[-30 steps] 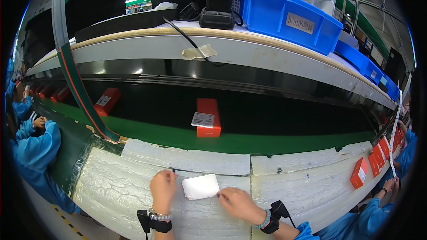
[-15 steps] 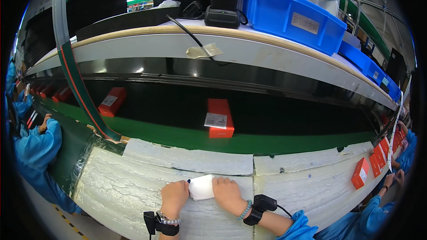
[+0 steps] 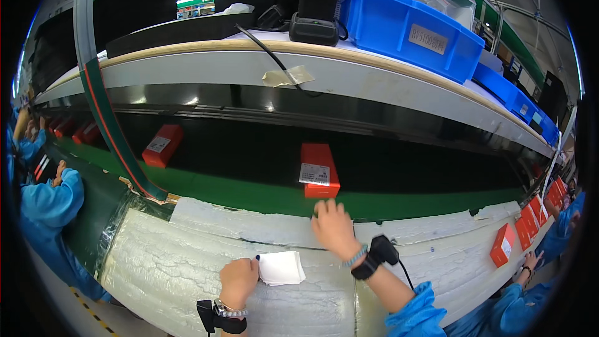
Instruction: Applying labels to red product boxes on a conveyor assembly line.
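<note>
A small stack of white paper sheets (image 3: 281,268), its edges slightly fanned at the right, lies over the padded bench top. My left hand (image 3: 239,282) is closed at the stack's left edge, thumb against it. Farther forward and to the right, my right hand (image 3: 335,228) is off the paper, its fingers apart and nothing seen in them. Its fingertips are just short of the near end of a red box (image 3: 321,188) with a white label, which lies on the dark green conveyor belt (image 3: 249,181).
More red boxes stand on the belt, one at the left (image 3: 163,145). Another red box (image 3: 502,244) stands on the bench at right, near several others. Co-workers in blue sleeves (image 3: 53,196) flank me. A shelf (image 3: 218,56) overhead carries a blue bin (image 3: 409,31) and a handheld radio (image 3: 317,3).
My right hand has let go of the paper and moved forward toward the red box. The paper now lies flatter beside my left hand. Boxes on the belt have shifted slightly right in view.
</note>
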Motion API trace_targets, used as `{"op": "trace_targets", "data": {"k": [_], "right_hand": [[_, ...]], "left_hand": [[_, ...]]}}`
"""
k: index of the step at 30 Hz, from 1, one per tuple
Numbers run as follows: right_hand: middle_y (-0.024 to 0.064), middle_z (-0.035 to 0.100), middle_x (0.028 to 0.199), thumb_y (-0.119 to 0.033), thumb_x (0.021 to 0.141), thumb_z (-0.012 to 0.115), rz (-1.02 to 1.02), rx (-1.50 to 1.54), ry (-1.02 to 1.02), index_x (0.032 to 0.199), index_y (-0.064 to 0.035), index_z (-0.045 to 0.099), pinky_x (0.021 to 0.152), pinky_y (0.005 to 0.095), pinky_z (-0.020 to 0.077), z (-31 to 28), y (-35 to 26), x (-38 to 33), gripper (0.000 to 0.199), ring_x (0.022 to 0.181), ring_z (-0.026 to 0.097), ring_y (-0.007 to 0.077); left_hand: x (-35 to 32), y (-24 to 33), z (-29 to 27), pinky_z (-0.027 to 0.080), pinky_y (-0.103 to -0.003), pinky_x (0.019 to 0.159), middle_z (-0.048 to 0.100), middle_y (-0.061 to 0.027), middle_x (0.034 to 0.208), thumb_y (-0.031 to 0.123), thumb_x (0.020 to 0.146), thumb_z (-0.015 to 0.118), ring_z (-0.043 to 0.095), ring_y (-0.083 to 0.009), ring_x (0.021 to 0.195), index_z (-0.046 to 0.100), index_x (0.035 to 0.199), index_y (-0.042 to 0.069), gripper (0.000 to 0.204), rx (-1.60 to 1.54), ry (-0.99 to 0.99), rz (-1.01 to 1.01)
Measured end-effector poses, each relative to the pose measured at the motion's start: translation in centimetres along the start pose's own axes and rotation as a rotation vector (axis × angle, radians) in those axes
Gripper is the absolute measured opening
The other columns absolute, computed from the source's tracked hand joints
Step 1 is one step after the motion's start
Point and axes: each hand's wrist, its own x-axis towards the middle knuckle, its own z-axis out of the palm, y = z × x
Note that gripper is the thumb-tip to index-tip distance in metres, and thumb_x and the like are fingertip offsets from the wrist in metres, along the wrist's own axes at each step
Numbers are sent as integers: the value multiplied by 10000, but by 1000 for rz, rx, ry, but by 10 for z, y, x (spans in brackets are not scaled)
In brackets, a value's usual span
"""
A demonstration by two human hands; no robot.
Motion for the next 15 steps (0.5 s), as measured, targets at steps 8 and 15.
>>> {"op": "trace_targets", "data": {"k": [8,15], "right_hand": [[151,525,1252,-514,758,621,274,-170,37,1321,-96,495,882,501,466,39,58,78,712,1124,500,418],[169,500,1312,-465,694,636,201,-96,218,1274,-80,545,747,474,508,13,63,44,702,896,580,399]], "left_hand": [[12,20,-21,505,-346,579,669,-98,637,236,937,501,656,-246,578,685,760,28,329,-597,200,1],[-1,43,-22,478,-225,593,685,-64,780,175,958,517,613,-83,674,670,879,-25,264,-1133,-150,155]]}}
